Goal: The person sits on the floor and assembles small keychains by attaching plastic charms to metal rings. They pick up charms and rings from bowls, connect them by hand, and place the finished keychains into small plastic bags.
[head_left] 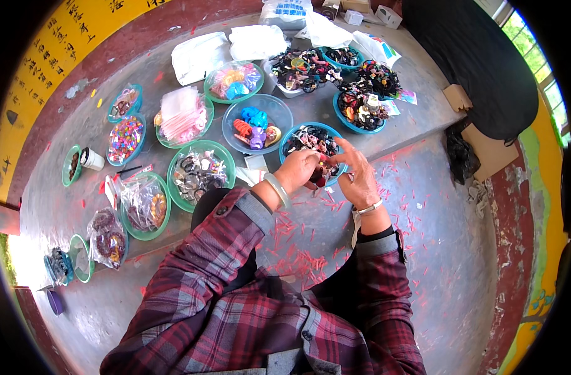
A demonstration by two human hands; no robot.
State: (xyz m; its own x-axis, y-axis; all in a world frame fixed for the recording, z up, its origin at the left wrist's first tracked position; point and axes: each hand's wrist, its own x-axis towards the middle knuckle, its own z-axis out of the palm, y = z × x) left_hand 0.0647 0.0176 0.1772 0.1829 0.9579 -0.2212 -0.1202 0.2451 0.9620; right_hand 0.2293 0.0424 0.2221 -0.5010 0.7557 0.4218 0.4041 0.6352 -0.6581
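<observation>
In front of me stands a blue bowl (pixel 287 139) heaped with black hair ties (pixel 312 139) that carry small pink, white and red ornaments. My left hand (pixel 298 170), with a pale bangle at the wrist, reaches over its near left edge. Its thumb and fingers are closed together, and what they hold is hidden. Over the bowl's right side is my right hand (pixel 359 178), with a silver-coloured bangle, its fingers apart and bent toward the left hand. Dark red and black pieces (pixel 323 174) lie between the two hands; I cannot tell whether either hand grips them.
Around it on the grey ledge stand a clear blue bowl (pixel 226 125) with colourful hair claws, a green bowl (pixel 230 164) of bagged pieces, a bowl of beads (pixel 125 139) and more hair ties (pixel 363 107). Red scraps (pixel 301 262) litter the lower floor. Cardboard (pixel 495 150) leans at right.
</observation>
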